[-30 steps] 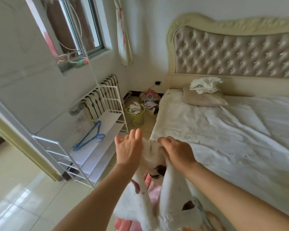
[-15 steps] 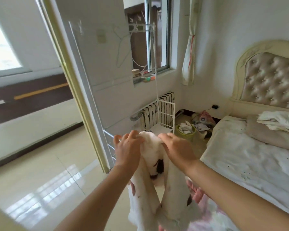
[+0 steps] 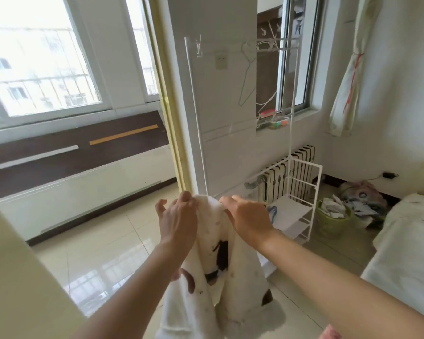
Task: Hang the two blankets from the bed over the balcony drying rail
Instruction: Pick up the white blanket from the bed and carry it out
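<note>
A white fleece blanket with dark and brown patches hangs folded in front of me, held up at its top edge. My left hand pinches the top on the left side, with two fingers spread off the cloth. My right hand grips the top on the right side, fingers curled over the fold. A strip of pink cloth shows at the bottom right edge; what it belongs to is hidden. The bed with its white sheet lies at the right. No drying rail is visible through the balcony doorway.
A white wire clothes rack stands against the wall ahead, beside a radiator. A green basket sits on the floor near the bed. A pale door frame separates the room from the tiled balcony floor. Barred balcony windows are at left.
My view has swung left from the bed toward the balcony doorway. Both hands keep hold of the blanket's top and carry it along.
</note>
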The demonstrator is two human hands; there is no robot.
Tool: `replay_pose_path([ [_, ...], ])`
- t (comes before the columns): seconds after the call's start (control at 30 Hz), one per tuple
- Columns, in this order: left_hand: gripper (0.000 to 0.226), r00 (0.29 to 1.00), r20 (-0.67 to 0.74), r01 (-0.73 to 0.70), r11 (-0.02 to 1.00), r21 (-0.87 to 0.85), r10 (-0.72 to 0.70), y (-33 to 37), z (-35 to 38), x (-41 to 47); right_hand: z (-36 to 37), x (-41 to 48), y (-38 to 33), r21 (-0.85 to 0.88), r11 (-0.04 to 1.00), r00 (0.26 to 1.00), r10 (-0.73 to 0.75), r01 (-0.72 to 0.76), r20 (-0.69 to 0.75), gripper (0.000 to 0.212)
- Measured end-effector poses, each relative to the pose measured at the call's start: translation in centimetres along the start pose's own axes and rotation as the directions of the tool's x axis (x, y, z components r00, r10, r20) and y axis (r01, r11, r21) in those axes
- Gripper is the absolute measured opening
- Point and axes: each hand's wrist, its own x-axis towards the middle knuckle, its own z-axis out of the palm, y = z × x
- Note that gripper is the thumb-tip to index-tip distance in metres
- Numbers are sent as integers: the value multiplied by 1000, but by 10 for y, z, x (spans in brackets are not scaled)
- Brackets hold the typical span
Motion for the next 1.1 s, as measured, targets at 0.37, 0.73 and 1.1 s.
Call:
replay_pose_path([
  [0.37,33,993,-41,111,989,93,-108,-111,5,57,73,112,-58,119,984,991,-133,131,12,21],
  [0.73,28,974,-99,216,963,160,-202,-212,41,159,166,254,-71,134,955,962,-270,263,35,21],
  [1.1,31,924,-160,376,896,237,-346,-315,61,278,243,423,-98,159,895,898,-433,417,82,27],
])
